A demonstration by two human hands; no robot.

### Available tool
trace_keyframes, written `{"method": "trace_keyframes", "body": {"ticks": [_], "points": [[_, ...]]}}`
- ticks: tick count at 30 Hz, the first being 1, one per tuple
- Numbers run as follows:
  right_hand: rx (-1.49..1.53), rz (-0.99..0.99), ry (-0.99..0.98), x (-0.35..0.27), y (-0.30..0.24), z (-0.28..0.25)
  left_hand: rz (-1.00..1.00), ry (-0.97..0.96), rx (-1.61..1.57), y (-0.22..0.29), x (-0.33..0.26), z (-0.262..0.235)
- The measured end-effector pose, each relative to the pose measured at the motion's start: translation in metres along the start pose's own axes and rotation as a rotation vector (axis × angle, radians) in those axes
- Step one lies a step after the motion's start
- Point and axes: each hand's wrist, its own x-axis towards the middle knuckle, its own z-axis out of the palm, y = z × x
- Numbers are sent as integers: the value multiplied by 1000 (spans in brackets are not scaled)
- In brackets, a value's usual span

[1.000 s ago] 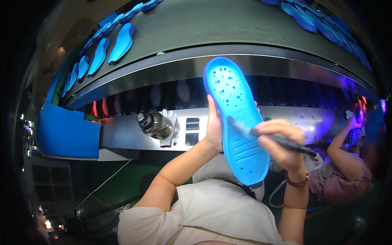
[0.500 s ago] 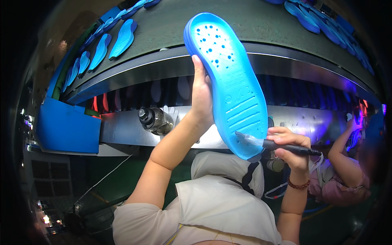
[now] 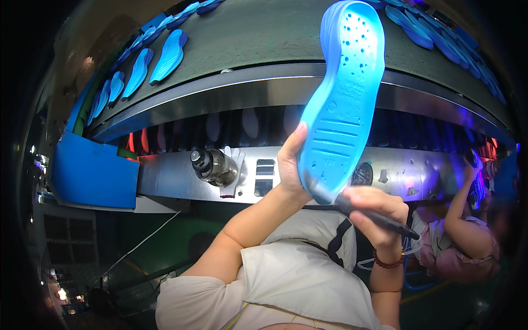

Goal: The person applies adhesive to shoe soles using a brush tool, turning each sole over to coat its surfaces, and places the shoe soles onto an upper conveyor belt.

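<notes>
A bright blue shoe sole (image 3: 342,129) is held up in front of me, its ribbed and dotted hollow face toward me. My left hand (image 3: 292,165) grips its lower left edge, thumb along the side wall. A dark-handled brush (image 3: 388,221) with pale bristles is closed in my right hand (image 3: 379,208). The bristles, smeared by motion, are at the sole's lower end, against its rim as far as I can see. My right fingertips are close to the sole's lower right edge.
Beyond the sole runs a dark green belt (image 3: 258,47) with a metal edge; several blue soles (image 3: 168,57) lie along it. On the metal shelf below stand a dark bottle (image 3: 213,167) and a pale glove. A blue box (image 3: 93,175) is at left, a co-worker (image 3: 462,239) at right.
The sole has shifted right and turned, its top now leaning right. My left hand went right with it. The brush moved slightly left and down, from the inner face to the lower rim.
</notes>
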Motion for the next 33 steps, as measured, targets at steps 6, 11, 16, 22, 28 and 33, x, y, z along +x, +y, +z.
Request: {"method": "trace_keyframes", "body": {"ticks": [6,11,16,22,28,33], "points": [[-135,5,-162,22,-9,-22,-26,31,99,12,5,4],[-221,-54,-90,23,-5,-20,-86,116,194,18,15,5],[-192,-58,-349,20,-25,-11,-444,146,169,36,19,2],[-426,41,-694,27,-29,-30,-762,175,715,50,14,24],[-499,116,-739,29,-12,-40,-941,239,940,52,16,18],[-449,67,-619,40,-5,-65,-905,269,880,55,11,9]]}}
